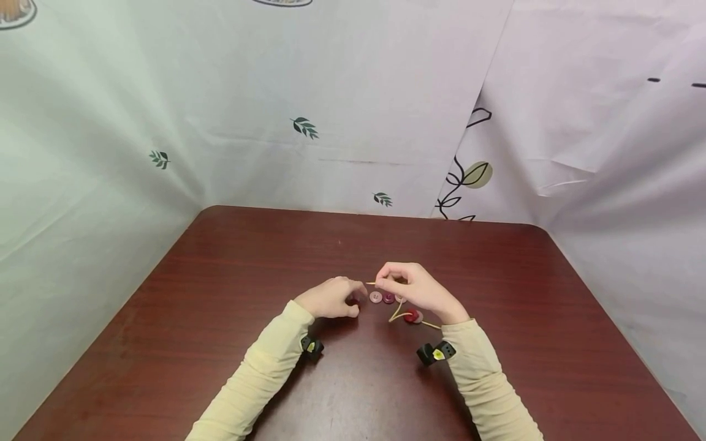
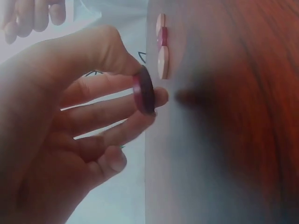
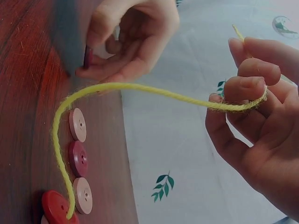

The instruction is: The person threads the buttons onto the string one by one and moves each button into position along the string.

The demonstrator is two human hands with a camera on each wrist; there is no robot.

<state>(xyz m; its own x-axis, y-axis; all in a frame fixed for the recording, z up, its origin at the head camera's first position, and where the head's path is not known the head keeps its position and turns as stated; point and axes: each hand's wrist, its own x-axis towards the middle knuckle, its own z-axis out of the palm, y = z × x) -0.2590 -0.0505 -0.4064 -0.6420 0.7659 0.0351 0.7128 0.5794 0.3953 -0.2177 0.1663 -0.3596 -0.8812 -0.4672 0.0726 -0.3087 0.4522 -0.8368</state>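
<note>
A white printed backdrop (image 1: 353, 79) hangs beyond both hands, w/ a dk. red-brown table (image 1: 231, 343) spread below them. Pale yellow sleeves, L (image 1: 259, 367) and R (image 1: 488, 392), run back from the hands, each w/ a blk. wrist device, L (image 1: 312, 347) and R (image 1: 436, 353), on the inner side. L hand (image 1: 333, 297) and R hand (image 1: 413, 286) face each other over the tabletop, apart, both pinching. R's fingertips grip a yellow cord (image 3: 140, 87) nr. its end, the tip poking out toward L hand; the rest bends down to a red button (image 3: 54, 207) on the table, just below R hand on the wearer's side, and a further length runs on toward R wrist. A pale pink button (image 1: 419, 316) sits against the red one, mostly hidden. L's fingertips hold a maroon button (image 2: 144, 89) on edge, clear of the tabletop. Btwn the hands, three more buttons lie flat in a row: pale pink (image 1: 375, 297) nearest L fingers, dk. pink (image 1: 388, 297) in the mid., another pale pink (image 3: 82, 196) nearest R hand, partly covered by it in the head view.
</note>
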